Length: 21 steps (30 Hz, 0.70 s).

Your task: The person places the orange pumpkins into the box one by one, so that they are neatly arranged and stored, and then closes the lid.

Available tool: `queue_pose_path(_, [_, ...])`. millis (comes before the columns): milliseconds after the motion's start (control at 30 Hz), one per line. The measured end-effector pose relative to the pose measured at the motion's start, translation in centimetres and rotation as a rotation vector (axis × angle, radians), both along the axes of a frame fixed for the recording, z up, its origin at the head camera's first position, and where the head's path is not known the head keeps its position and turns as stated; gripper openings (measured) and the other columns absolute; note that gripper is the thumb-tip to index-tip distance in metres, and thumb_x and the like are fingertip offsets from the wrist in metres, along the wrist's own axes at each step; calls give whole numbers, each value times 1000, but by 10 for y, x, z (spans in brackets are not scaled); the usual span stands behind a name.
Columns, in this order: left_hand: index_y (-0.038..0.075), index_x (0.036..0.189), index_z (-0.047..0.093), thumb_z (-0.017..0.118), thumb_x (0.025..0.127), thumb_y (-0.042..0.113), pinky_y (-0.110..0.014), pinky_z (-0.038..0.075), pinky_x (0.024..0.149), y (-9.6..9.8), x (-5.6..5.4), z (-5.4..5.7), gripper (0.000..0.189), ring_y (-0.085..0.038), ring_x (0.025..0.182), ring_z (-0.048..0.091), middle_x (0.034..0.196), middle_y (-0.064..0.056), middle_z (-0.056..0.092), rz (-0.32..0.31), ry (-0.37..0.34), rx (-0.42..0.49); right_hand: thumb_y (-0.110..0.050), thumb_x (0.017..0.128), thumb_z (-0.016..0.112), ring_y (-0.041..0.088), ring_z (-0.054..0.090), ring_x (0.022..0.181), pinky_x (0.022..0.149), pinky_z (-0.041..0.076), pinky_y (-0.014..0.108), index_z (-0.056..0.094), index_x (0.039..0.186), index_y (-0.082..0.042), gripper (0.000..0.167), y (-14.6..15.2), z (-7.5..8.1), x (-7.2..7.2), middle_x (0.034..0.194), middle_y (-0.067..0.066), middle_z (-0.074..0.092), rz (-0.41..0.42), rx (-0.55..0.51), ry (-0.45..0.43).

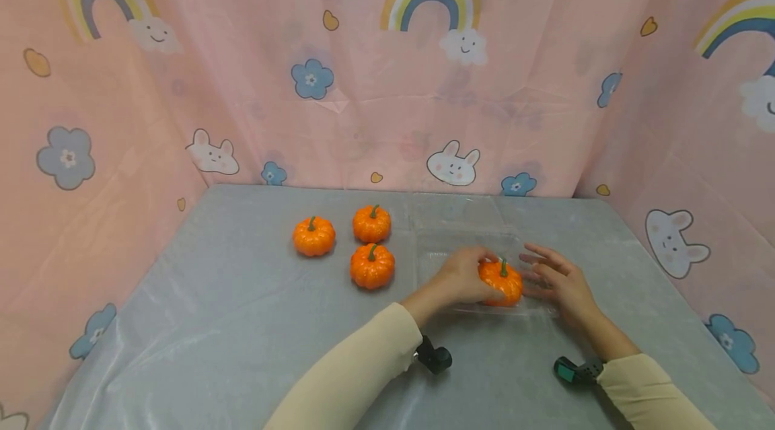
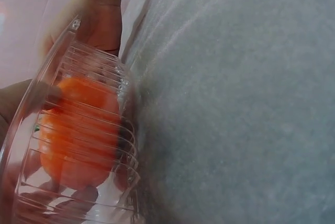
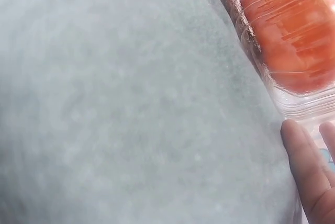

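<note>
In the head view, a small orange pumpkin (image 1: 507,289) with a green stem sits inside a clear plastic container (image 1: 436,241), toward its front right. My left hand (image 1: 463,276) reaches into the container and grips the pumpkin from the left, fingers behind it and thumb in front. At the container's right side is my right hand (image 1: 566,287), its fingers extended and spread. The left wrist view shows the pumpkin (image 2: 78,150) and fingers through the ribbed container wall (image 2: 91,59). Right fingertips (image 3: 298,145) lie close by the container's wall in the right wrist view; contact is hard to tell.
Left of the container stand three more small pumpkins: one at the far left (image 1: 313,237), one at the back (image 1: 371,224) and one in front (image 1: 372,267). A grey cloth (image 1: 242,322) covers the table. Pink patterned curtains (image 1: 363,120) enclose the back and sides.
</note>
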<state>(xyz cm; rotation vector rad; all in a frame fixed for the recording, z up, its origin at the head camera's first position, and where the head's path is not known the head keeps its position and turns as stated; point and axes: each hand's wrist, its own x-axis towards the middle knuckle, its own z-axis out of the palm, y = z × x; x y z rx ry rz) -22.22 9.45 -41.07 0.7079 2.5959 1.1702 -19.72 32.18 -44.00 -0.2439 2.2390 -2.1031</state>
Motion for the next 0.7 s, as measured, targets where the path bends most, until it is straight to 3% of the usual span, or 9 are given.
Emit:
queue_pose_path(233, [23,118,61,83,69,36,-22,49,81,3,1,1,56,-7,92,53,112,5,61,-2,-7,-24,-17,101,48,4,68,93,73,59,26,49,141,-16,40,1,-1,0,115,-16,66,-12,17,-12])
queue_pose_path(700, [26,121,60,83,70,38,-22,50,83,1,0,2,57,-7,91,54,113,3,58,-31,-5,-70,-18,101,48,3,67,92,72,58,26,48,141,-15,40,-1,1,1,114,-18,65,-37,47,-22])
